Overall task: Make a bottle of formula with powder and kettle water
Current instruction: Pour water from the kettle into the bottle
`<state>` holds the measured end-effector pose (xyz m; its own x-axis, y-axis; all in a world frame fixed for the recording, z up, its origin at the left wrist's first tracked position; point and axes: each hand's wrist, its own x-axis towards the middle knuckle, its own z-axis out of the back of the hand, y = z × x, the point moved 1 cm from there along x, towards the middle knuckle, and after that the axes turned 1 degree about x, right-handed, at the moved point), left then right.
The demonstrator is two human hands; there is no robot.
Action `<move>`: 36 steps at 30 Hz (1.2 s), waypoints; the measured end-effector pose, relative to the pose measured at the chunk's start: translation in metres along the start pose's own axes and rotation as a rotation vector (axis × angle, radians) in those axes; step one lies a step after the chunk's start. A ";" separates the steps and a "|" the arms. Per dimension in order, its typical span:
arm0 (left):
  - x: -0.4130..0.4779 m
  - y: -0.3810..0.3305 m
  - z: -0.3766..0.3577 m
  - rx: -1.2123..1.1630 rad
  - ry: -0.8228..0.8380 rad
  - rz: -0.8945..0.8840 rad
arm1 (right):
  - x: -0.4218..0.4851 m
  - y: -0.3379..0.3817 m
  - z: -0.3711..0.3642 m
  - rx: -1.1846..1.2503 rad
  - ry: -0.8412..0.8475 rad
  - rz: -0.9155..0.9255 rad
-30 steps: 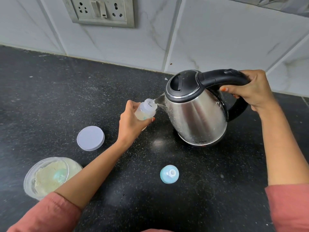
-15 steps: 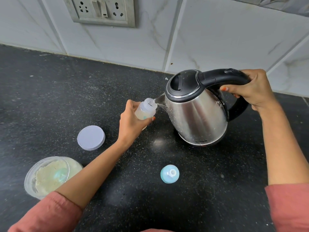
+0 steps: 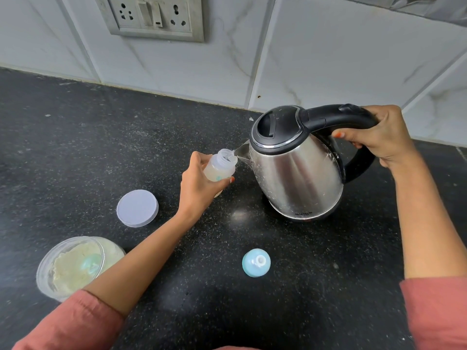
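We've got the bottle in our left hand, held above the black desk, its long axis tipped so the open mouth points up and right toward the kettle. Our fingers wrap tight round its lower body. The kettle leans left, spout right at the bottle's rim, water running in. Our right hand clamps the black handle from behind, arm reaching in from the right. Down on the desk lie the teat cap, a grey lid and the open powder jar.
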<state>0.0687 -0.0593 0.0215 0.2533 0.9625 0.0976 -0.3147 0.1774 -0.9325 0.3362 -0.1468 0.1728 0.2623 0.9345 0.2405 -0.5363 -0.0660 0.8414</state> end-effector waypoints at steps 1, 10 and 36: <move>0.000 0.000 0.000 0.003 0.001 0.000 | 0.000 0.000 0.000 0.002 0.001 -0.001; -0.001 -0.001 0.001 0.008 0.000 -0.001 | 0.003 0.001 -0.001 -0.005 0.017 -0.003; -0.005 -0.011 -0.006 -0.112 0.075 -0.008 | -0.020 -0.035 0.023 0.141 -0.119 -0.019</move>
<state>0.0763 -0.0670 0.0289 0.3241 0.9424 0.0826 -0.2094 0.1566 -0.9652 0.3680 -0.1715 0.1494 0.3689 0.8887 0.2722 -0.4143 -0.1049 0.9041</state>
